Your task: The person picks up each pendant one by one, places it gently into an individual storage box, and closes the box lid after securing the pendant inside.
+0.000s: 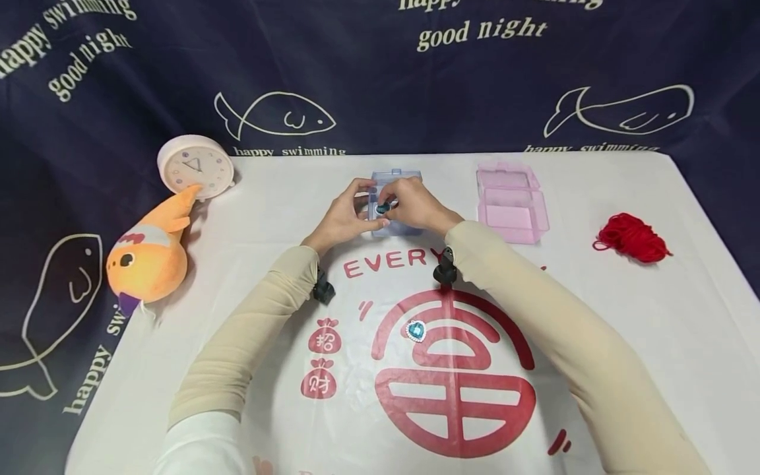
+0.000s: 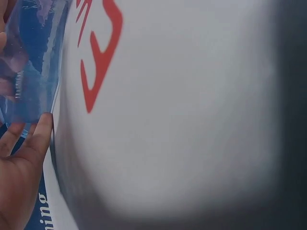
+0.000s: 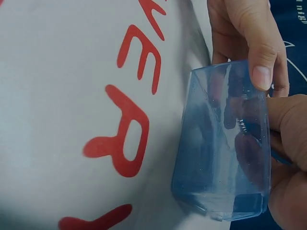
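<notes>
A see-through blue plastic box (image 1: 406,231) with its lid raised stands toward the back of the table. My left hand (image 1: 344,214) grips its left side, and in the right wrist view the left thumb (image 3: 261,74) lies against the box wall (image 3: 206,143). Over the box opening, my right hand (image 1: 418,204) pinches a teal heart-shaped gem (image 1: 382,208) with a pale, sparkling rim. Blue plastic partly covers the right fingers in both wrist views. Another teal heart gem (image 1: 416,330) lies on the red print nearer to me.
To the right of the blue box sits an opened pink clear box (image 1: 513,221), with a bundle of red yarn (image 1: 634,237) beyond it. At left are a round pale clock (image 1: 196,165) and an orange plush toy (image 1: 151,257). A dark printed curtain (image 1: 415,86) hangs behind the table.
</notes>
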Available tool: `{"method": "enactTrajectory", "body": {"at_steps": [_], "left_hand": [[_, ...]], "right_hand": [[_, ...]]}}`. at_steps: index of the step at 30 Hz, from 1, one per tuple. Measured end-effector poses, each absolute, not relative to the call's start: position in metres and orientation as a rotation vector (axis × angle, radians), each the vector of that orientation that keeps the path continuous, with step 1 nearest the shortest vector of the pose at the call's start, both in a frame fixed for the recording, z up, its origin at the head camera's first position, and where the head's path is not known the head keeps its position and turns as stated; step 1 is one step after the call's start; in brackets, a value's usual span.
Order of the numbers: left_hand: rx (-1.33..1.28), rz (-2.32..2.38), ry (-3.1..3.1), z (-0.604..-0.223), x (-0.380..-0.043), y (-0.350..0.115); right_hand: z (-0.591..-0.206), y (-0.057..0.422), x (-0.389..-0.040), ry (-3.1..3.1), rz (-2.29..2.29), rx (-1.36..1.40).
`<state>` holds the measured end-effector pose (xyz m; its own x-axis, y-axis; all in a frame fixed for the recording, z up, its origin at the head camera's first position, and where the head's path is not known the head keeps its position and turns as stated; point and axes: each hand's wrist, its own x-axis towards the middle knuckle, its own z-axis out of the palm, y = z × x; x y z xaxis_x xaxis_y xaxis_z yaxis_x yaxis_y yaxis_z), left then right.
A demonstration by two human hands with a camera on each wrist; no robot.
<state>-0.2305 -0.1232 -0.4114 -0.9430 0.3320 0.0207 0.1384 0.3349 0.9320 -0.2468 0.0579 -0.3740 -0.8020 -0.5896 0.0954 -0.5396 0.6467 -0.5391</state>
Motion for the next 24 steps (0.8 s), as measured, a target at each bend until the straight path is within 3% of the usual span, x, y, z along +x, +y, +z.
{"method": "enactTrajectory", "body": {"at_steps": [24], "left_hand": [[0.428, 1.637, 2.472, -0.411, -0.231, -0.123]], "right_hand": [[-0.373, 0.039, -0.251, 2.809, -0.599, -0.779]]}}
